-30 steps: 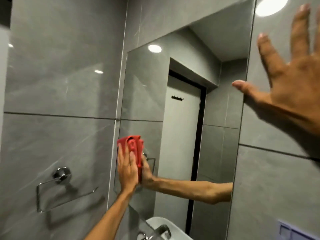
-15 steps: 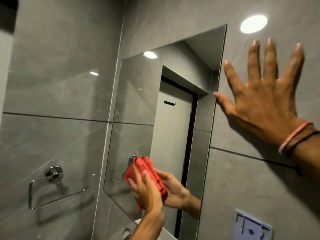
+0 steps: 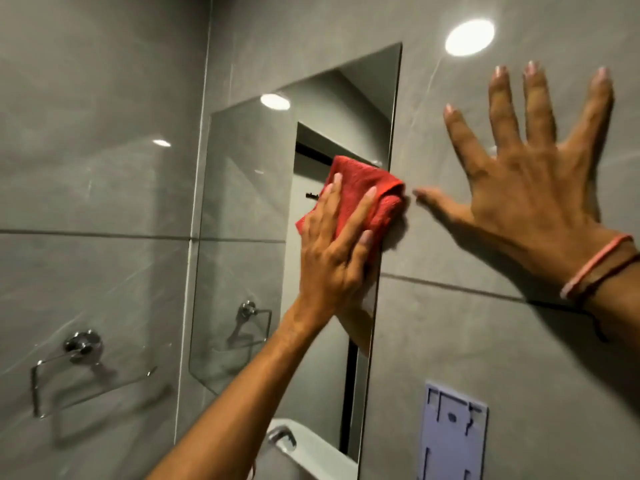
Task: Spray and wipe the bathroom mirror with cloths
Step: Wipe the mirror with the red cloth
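A frameless mirror (image 3: 242,202) hangs on the grey tiled wall. A folded red cloth (image 3: 363,188) lies flat against its right edge at mid height, slightly overlapping the tile. My left hand (image 3: 332,254) presses the cloth to the glass with straight fingers. To the right of the mirror, my right hand (image 3: 526,188) lies flat on the wall with its fingers spread, the thumb tip close to the cloth. It wears thin bands at the wrist and holds nothing. No spray bottle is in view.
A chrome towel ring (image 3: 83,344) is fixed to the left wall. A white sink (image 3: 311,448) with a chrome tap (image 3: 282,438) sits below the mirror. A pale purple plastic plate (image 3: 453,434) is mounted on the wall at the lower right.
My left hand has swept the red cloth from the mirror's lower left up to its right edge. My right hand has stayed spread on the wall while my view shifted.
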`<action>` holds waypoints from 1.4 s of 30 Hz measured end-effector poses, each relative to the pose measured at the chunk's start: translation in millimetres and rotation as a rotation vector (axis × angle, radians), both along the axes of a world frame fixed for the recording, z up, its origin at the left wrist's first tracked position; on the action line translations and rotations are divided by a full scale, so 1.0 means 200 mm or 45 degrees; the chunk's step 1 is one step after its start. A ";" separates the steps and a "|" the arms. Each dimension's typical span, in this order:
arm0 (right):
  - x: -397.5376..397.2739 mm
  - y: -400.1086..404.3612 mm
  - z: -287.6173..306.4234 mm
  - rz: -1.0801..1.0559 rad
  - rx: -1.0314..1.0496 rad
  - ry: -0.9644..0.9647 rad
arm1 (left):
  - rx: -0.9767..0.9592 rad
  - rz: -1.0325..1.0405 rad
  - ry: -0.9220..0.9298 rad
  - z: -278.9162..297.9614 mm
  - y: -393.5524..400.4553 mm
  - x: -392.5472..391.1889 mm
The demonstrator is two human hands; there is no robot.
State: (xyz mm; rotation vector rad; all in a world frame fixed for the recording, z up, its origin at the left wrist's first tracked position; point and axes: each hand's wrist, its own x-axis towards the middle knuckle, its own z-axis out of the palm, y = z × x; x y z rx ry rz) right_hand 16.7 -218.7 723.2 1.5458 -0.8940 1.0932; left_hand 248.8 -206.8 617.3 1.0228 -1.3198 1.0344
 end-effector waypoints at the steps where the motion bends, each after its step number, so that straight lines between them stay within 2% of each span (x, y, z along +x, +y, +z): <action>1: 0.02 -0.01 -0.04 0.005 -0.007 0.007 | 0.027 0.015 0.078 -0.13 0.00 0.08; 3: 0.04 -0.02 -0.06 0.070 -0.011 0.005 | 0.094 0.015 0.336 -0.41 -0.01 0.23; 5: 0.04 -0.02 -0.04 0.127 0.016 -0.017 | 0.167 -0.045 0.715 -0.74 0.00 0.31; 9: 0.05 -0.04 -0.05 0.160 0.037 -0.041 | 0.197 -0.127 1.395 -1.17 0.05 0.10; 13: 0.04 -0.02 -0.04 0.147 0.046 -0.028 | 0.242 -0.218 1.811 -1.19 0.09 -0.29; 18: 0.03 0.04 -0.04 0.058 0.065 0.020 | 0.169 -0.435 2.002 -0.90 0.10 -0.58; 20: 0.02 0.07 -0.04 0.039 0.098 0.040 | 0.106 -0.436 1.931 -0.72 0.08 -0.59; 24: -0.03 0.11 -0.05 0.136 0.152 0.047 | -0.114 -0.510 1.428 -0.20 0.06 -0.54; 26: -0.04 0.15 -0.03 0.399 0.237 -0.059 | -0.175 -0.592 1.202 0.13 0.08 -0.49; 30: -0.06 0.25 0.07 1.225 0.506 -0.457 | -0.151 -0.764 0.725 0.54 0.15 -0.50; 33: -0.11 0.34 0.16 1.717 0.792 -0.734 | -0.171 -0.746 0.276 0.61 0.22 -0.61; 35: -0.18 0.39 0.16 1.953 0.916 -0.786 | -0.236 -0.628 0.001 0.60 0.24 -0.69; 38: -0.26 0.48 0.12 2.066 0.931 -0.794 | -0.326 -0.442 -0.221 0.55 0.27 -0.80; 42: -0.39 0.50 -0.04 2.049 0.779 -0.990 | -0.100 -0.559 -0.372 0.44 0.38 -0.91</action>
